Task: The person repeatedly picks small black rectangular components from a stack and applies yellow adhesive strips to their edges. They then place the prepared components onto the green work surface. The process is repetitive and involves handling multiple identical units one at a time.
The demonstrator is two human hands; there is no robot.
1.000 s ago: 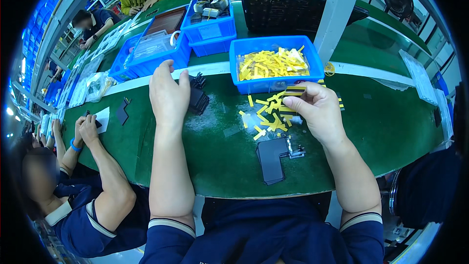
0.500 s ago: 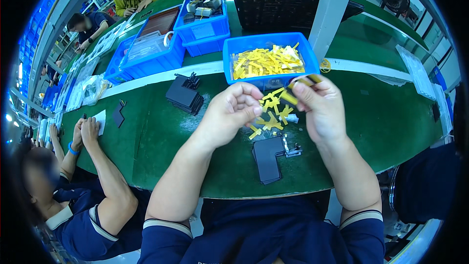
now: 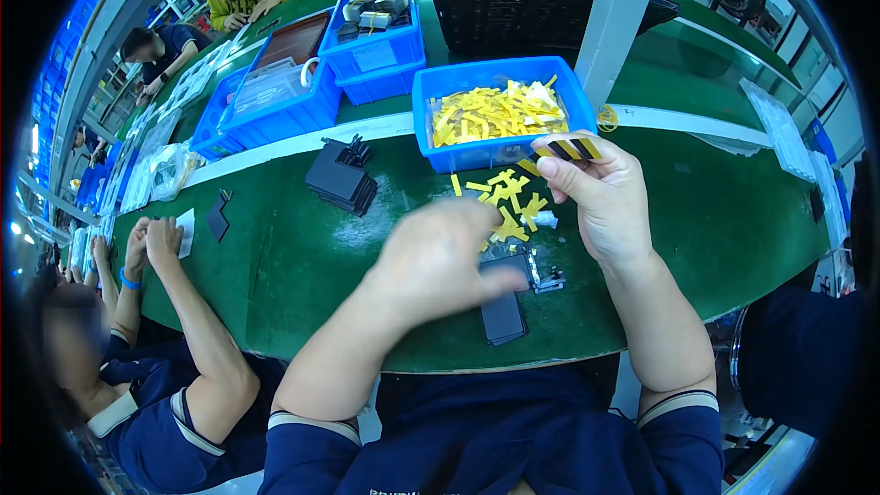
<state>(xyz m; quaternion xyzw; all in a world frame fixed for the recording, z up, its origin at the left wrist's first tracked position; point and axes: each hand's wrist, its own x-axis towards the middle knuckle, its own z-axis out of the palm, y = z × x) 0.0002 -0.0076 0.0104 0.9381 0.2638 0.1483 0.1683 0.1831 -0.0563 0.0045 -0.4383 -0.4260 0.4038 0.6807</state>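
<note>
My right hand is closed, thumb against fingers, on a yellow-and-black striped strip just in front of the blue bin. Blurred by motion, my left hand passes over the near table; its thumb sticks out, but its fingers are smeared. Partly beneath it lies a dark grey L-shaped plate, with a small black and silver fitting at its inner corner. Behind that plate is a loose pile of yellow strips. A stack of similar dark plates stands to the left.
A blue bin full of yellow pieces stands ahead, by a white post. More blue bins are at the back left. At my left, a co-worker's hands work at the table edge near another dark plate.
My left hand has moved down and nearer me, away from the right hand, over the dark plate. The strip in my right hand has turned and shows its stripes clearly.
</note>
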